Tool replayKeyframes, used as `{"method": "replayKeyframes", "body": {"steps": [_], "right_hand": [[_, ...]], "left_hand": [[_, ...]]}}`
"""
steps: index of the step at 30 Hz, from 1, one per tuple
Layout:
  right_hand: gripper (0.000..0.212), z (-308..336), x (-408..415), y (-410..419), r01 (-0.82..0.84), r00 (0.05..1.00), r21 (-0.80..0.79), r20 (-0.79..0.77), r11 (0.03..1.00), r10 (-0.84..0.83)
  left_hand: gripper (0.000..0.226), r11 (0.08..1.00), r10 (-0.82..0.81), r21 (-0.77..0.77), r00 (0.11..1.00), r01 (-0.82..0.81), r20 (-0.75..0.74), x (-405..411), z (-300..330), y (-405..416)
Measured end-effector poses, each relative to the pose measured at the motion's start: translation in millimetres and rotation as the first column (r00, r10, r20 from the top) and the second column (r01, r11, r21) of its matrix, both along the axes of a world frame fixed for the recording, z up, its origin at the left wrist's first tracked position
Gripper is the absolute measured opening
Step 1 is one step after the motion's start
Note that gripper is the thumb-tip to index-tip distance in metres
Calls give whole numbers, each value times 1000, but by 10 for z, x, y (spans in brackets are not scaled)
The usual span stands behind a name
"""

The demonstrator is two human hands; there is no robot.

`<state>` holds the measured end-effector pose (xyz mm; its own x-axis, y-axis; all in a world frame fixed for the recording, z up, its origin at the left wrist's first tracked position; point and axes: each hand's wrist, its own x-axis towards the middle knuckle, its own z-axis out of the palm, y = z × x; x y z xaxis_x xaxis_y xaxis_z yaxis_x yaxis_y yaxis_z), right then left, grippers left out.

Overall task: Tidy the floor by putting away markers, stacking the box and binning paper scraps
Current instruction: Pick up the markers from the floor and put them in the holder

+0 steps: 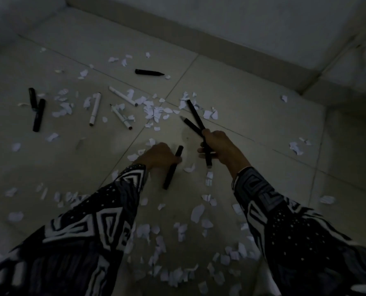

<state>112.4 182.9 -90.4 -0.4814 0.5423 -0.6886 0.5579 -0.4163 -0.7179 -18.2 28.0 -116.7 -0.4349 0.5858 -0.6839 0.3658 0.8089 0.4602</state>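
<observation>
Nearest are the two patterned black-and-white sleeves (pixel 88 231), reaching out over a dim tiled floor (pixel 252 116) strewn with torn white paper scraps (pixel 156 113). The left hand (pixel 159 154) curls its fingers round one black marker (pixel 173 167), whose lower end points back toward the person. The right hand (pixel 217 147) grips two black markers (pixel 196 119) that cross in its fist and fan out toward the far side.

More markers lie well apart on the floor: a black pair (pixel 37 110) at far left, three white ones (pixel 95 108) in the middle, and a single black one (pixel 149 72) farther off near the wall. No box or bin shows here.

The step in hand looks like gathering markers. To do it well, pass the left hand's marker into the right-hand bundle, line the barrels up parallel so none slips, then sweep leftward for the rest with the freed hand before touching the scraps.

The light is too dim to read any brand or lettering.
</observation>
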Motion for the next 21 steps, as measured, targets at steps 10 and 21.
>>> {"method": "replayKeyframes", "body": {"steps": [10, 21], "right_hand": [[37, 5, 19, -95, 103, 931, -454, -270, 885, -246], [11, 104, 420, 208, 232, 835, -496, -340, 837, -433]], "left_hand": [[45, 860, 377, 324, 919, -394, 116, -177, 428, 547], [37, 919, 352, 211, 934, -333, -60, -7, 17, 1078]]}}
